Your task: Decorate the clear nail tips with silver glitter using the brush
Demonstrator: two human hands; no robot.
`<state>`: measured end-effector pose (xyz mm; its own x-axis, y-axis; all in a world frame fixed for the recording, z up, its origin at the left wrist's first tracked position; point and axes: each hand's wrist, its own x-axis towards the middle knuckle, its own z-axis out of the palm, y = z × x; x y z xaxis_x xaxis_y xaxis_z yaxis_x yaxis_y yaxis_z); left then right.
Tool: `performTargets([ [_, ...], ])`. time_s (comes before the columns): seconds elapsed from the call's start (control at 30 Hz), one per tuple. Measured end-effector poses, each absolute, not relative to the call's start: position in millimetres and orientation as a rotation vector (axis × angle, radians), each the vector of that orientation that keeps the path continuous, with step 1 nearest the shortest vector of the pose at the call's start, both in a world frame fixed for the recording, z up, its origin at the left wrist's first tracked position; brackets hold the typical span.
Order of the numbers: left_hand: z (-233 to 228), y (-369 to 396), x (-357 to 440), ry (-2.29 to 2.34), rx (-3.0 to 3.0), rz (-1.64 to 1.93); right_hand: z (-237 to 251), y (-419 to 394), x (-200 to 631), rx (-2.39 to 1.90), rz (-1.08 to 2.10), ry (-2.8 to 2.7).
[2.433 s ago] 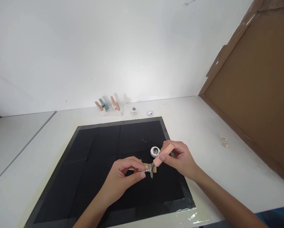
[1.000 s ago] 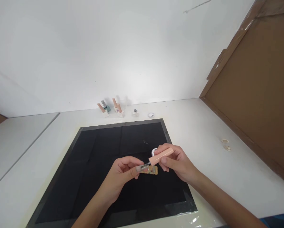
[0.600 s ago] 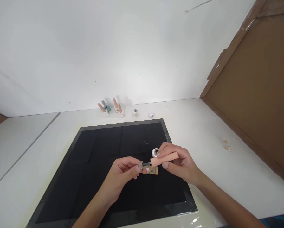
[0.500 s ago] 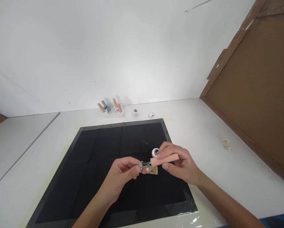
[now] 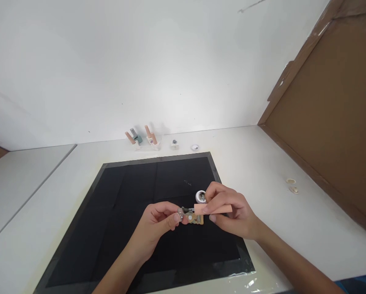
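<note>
Between the thumb and fingers of my left hand (image 5: pixel 160 222) is a small yellowish decorated piece (image 5: pixel 199 219) with a wavy edge and a pale round dot. A shiny clear-grey part (image 5: pixel 181 214) sits at its left end, by my fingertips. My right hand (image 5: pixel 233 210) grips a nail polish brush (image 5: pixel 215 209) by its long peach cap, held nearly level. The brush's dark tip points left and meets the top of the piece, near the shiny part; whether it touches is too small to tell. Behind my right fingers stands a small open white jar (image 5: pixel 200 197) with dark silvery contents.
A black mat (image 5: pixel 115 228) with a clear border lies on the white table. At the back are a clear holder with peach- and grey-capped polish bottles (image 5: pixel 137 139), a small clear container (image 5: pixel 175 144) and a white lid (image 5: pixel 195 147). Two small beige discs (image 5: pixel 293 190) lie right, by a cardboard wall (image 5: pixel 324 110).
The brush has tilted from a slant to nearly level, its cap end dropping. My right fingers have shifted a little, showing more of the jar. My left hand stays almost still.
</note>
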<state>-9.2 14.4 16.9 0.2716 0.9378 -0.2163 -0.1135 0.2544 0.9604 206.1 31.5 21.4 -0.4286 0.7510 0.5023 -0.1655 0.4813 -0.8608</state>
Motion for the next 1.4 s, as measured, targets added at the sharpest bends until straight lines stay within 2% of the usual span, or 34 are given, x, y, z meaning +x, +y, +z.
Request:
performTargets([
  [0.97, 13.4, 15.2, -10.0, 0.977, 0.996, 0.925, 21.4, 30.1, 205.0, -0.445, 1.073, -1.769],
  [1.4, 14.0, 14.9, -8.8, 0.998, 1.007, 0.950, 12.9, 31.7, 209.7, -0.465, 1.487, -1.408],
])
